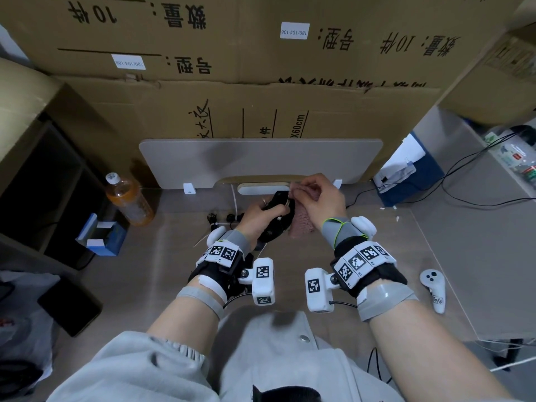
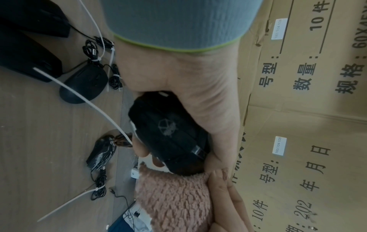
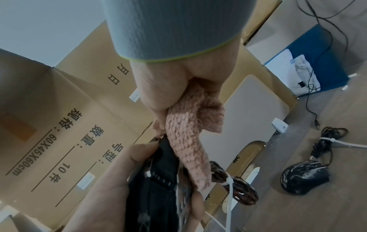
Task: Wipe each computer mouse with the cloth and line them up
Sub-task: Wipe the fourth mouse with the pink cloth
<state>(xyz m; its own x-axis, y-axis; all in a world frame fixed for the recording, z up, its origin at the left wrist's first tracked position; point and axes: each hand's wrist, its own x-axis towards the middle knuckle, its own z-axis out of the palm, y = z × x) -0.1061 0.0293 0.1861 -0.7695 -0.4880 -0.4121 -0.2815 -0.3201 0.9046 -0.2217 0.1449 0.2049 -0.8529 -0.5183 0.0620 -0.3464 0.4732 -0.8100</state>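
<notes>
Black mouse (image 2: 170, 135) gripped above tabletop (image 1: 319, 285) in left hand (image 1: 258, 220), front end hidden by pink cloth (image 2: 174, 199) bunched in right hand (image 1: 319, 200), bundled cable (image 3: 236, 186) partly hidden behind.

fuzzy pink cloth (image 2: 174, 196), matt black mouse (image 2: 170, 133)

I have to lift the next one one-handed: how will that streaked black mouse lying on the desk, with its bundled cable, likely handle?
The streaked mouse looks like a rigid, probably light shell, likely easy to grip. Its base lies flat on the desk, so it should slide rather than roll. The tied cable bundle would probably dangle and tug.
</notes>
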